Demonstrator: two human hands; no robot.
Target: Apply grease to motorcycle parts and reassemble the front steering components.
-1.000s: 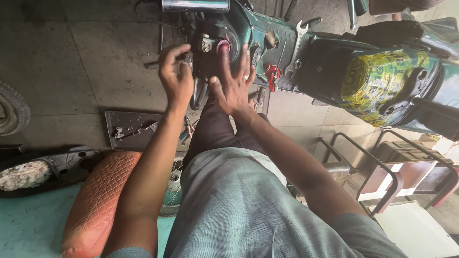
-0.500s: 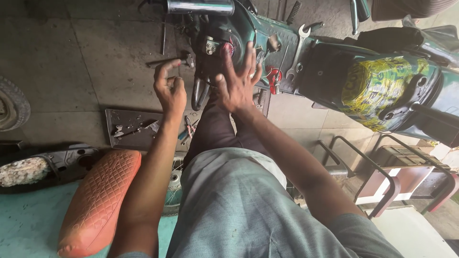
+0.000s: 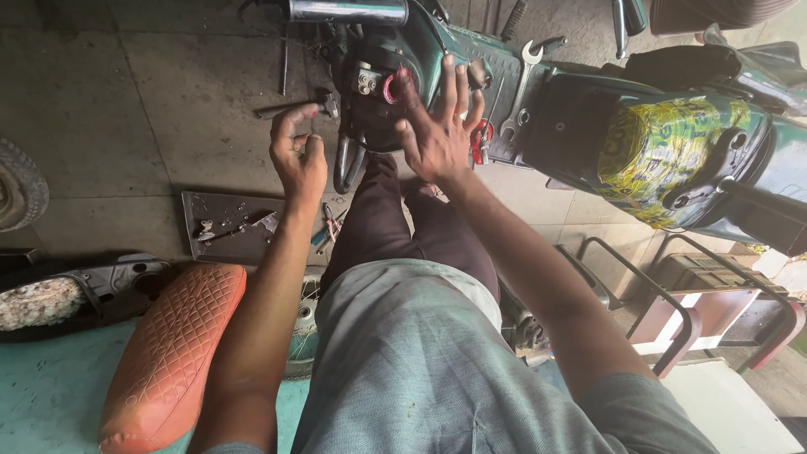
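Since the left hand [image 3: 298,155] has drawn back clenched, the right hand [image 3: 437,126] stays spread, grasping nothing, on the engine cover [image 3: 374,84], fingers pointing away.

The floor [image 3: 151,101] is grey concrete slabs, stained and dusty, in flat daylight. Left of the hands lies a dark metal tray [image 3: 227,227] of small parts; below it an orange quilted seat [image 3: 172,353]. To the right stand red metal-framed chairs [image 3: 714,324].
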